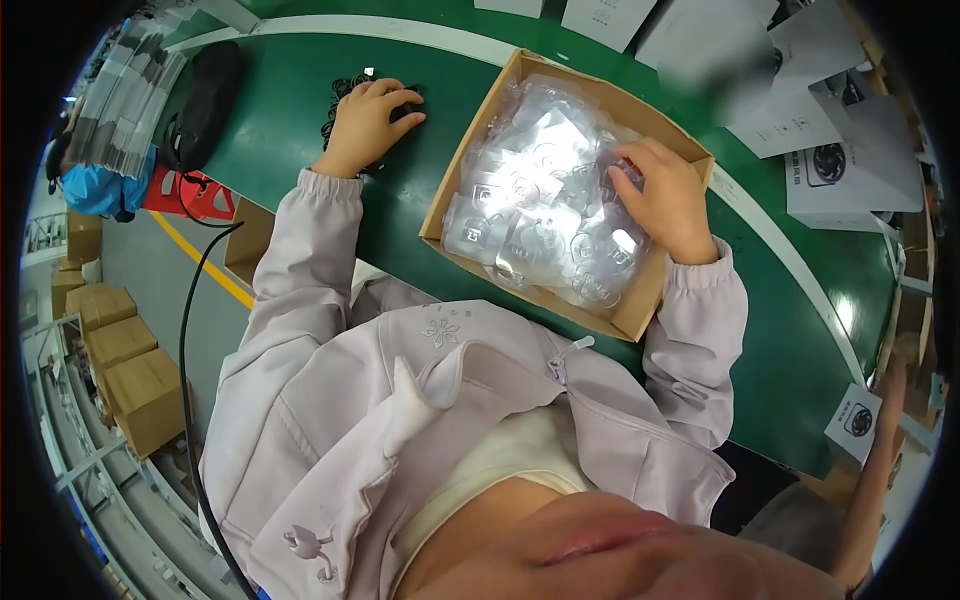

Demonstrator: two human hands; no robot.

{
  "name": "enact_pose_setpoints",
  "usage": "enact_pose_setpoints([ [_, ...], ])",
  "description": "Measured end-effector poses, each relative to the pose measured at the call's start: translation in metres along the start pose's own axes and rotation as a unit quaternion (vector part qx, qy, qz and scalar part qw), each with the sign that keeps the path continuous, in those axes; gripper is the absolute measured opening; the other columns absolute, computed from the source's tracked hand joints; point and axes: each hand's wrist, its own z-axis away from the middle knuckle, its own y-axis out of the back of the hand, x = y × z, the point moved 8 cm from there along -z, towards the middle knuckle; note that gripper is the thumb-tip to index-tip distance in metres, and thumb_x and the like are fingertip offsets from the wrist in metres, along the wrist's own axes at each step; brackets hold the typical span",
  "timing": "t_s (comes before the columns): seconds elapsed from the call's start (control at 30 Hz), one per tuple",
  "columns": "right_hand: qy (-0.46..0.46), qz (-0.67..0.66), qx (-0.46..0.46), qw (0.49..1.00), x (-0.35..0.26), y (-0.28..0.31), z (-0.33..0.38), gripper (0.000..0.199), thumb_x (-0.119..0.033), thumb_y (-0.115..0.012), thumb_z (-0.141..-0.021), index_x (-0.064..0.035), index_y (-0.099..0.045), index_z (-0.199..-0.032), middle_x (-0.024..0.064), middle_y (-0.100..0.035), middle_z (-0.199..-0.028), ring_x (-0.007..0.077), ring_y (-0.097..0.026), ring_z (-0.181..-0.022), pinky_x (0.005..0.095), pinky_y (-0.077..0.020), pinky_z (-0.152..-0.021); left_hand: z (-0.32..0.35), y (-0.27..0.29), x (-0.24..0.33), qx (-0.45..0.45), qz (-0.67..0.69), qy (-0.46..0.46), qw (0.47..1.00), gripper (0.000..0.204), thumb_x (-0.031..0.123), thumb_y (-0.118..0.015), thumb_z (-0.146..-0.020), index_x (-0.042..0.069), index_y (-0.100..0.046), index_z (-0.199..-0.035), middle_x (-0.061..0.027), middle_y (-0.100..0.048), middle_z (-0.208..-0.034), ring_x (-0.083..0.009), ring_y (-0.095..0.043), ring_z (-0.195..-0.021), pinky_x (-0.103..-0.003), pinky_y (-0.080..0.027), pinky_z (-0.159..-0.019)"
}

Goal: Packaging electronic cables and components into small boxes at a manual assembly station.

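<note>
While my left hand [370,122] sits over the black cables [343,92] on the green table [285,105], my right hand [668,200] is inside the open cardboard box [650,290], at its right side, on the clear plastic packets [540,238]. Packets fill the box, loosely heaped, glare on top. The cables are bunched just left of the box, partly under my palm. Left fingers: curled, thumb a little apart, black bits showing between; can't tell if anything's really gripped. Right: thumb and forefinger slightly parted, tips at the packets; can't tell if one is pinched.

Step in hand, my call: getting hold, one hand per pile, nothing visibly lifted. Next move, as I judge it, calls for a narrow right-hand pinch on a single packet edge, since the slick film overlaps and neighbours could drag along. On the left, close around one cable and ease it clear; loops look likely to snag.
</note>
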Motion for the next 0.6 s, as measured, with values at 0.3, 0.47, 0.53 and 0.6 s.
enact_pose_setpoints([
  [0.3, -0.065, -0.145, 0.118, 0.98, 0.011, 0.024, 0.001, 0.013, -0.015, -0.059, -0.077, -0.003, -0.056, -0.082, 0.0049, -0.054, -0.068, 0.014, -0.054, -0.061, 0.0243, -0.0425, -0.056, -0.009, 0.021, -0.001, 0.168, 0.373, 0.109, 0.906, 0.034, 0.008, -0.062, -0.075, 0.008, -0.053, -0.107, -0.0093, -0.058, -0.098, -0.0205, -0.059, -0.085, -0.028, -0.047, -0.074],
  [0.47, -0.1, -0.444, 0.12, 0.882, 0.032, 0.012, 0.003, 0.01, -0.011, -0.056, -0.082, -0.0019, -0.053, -0.081, 0.0014, -0.052, -0.068, 0.0085, -0.052, -0.06, 0.0208, -0.0408, -0.053, -0.024, 0.039, 0.013, 0.181, 0.642, 0.134, 0.733, 0.032, 0.003, -0.058, -0.079, 0.003, -0.048, -0.11, -0.0079, -0.059, -0.095, -0.0139, -0.059, -0.083, -0.021, -0.047, -0.07],
  [0.53, -0.103, -0.532, 0.028, 0.84, 0.022, -0.003, 0.001, 0.008, -0.009, -0.055, -0.083, -0.0019, -0.052, -0.082, 0.0005, -0.052, -0.07, 0.007, -0.051, -0.06, 0.02, -0.0408, -0.052, -0.041, 0.057, 0.06, 0.133, 0.661, 0.078, 0.734, 0.033, 0.004, -0.056, -0.081, 0.001, -0.046, -0.112, -0.007, -0.058, -0.094, -0.0139, -0.058, -0.084, -0.023, -0.047, -0.071],
  [0.6, -0.086, -0.514, 0.029, 0.853, 0.018, -0.001, 0.002, 0.007, -0.008, -0.054, -0.083, -0.002, -0.051, -0.084, 0.0012, -0.052, -0.071, 0.0076, -0.052, -0.06, 0.0202, -0.0413, -0.053, -0.056, 0.064, 0.108, 0.088, 0.675, 0.018, 0.732, 0.034, 0.006, -0.054, -0.083, 0.0, -0.043, -0.115, -0.0061, -0.058, -0.093, -0.0138, -0.057, -0.086, -0.024, -0.048, -0.072],
])
